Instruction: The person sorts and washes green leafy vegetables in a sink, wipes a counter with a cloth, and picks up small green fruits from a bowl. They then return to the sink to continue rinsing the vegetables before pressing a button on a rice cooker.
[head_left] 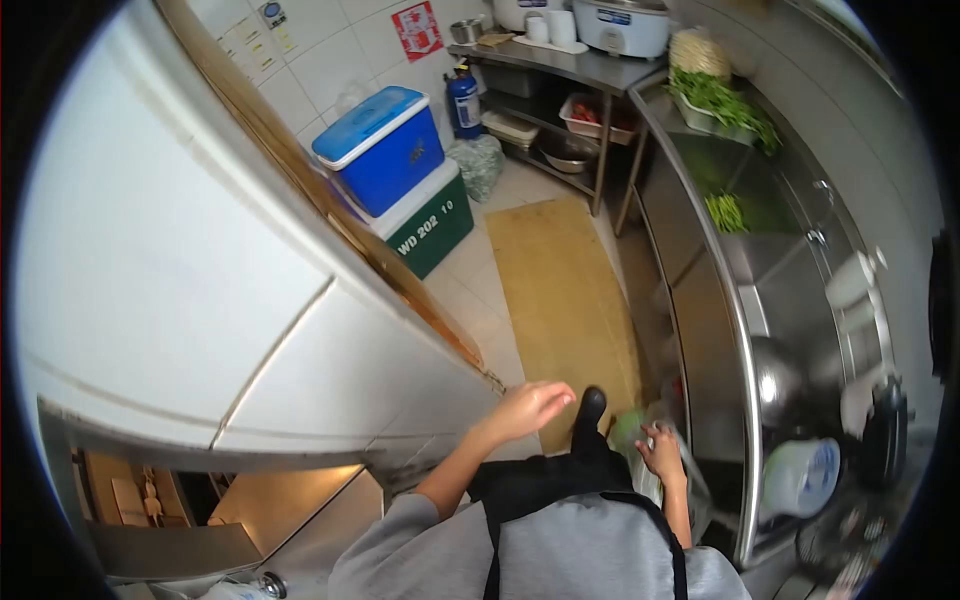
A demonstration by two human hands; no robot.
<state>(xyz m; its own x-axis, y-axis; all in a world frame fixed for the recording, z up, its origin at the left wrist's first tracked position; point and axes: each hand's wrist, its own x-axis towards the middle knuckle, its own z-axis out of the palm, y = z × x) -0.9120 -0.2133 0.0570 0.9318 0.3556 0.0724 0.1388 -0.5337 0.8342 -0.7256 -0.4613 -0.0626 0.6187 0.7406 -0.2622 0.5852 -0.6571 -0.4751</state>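
My left hand [540, 408] hangs in the air in front of the black apron [545, 475], beside the tiled wall edge. Its fingers are loosely bent and nothing shows in them. Lower right, my right hand [662, 455] is beside the sink stand with its fingers closed on a clear plastic bag [645, 480]. Something pale green [627, 428] shows at the bag, too blurred to name. One black boot [592, 405] stands on the floor mat between the hands.
A steel sink [745, 350] runs along the right, with leafy greens [715, 95], cut green stalks [725, 212] and a white tub [800, 475]. A blue cooler [385, 155] stands on a green cooler [440, 225]. A brown mat [565, 300] covers the walkway; a steel table [560, 70] stands at the back.
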